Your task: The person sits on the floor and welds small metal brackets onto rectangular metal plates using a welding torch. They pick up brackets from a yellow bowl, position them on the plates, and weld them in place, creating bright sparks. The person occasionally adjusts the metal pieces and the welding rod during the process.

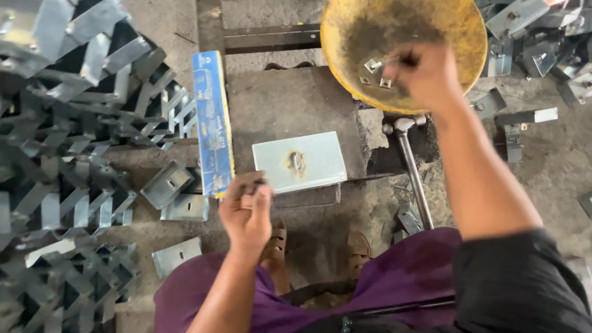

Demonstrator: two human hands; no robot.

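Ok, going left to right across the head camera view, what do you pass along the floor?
Pile of metal brackets → blue box → left hand → grey metal plate → hammer → right hand in the yellow bowl → loose brackets.

Soft daylight, slight blur, glaring metal.

Rough grey concrete floor point(290, 105), dusty and cracked, lit by flat daylight with no hard shadows. Left of the hands a big heap of folded galvanised metal brackets point(68, 154) covers the floor; a smaller pile of the same brackets point(542, 37) lies beyond and to the right. A dark steel bar point(271, 38) runs across the floor at the far side, ahead of the hands.
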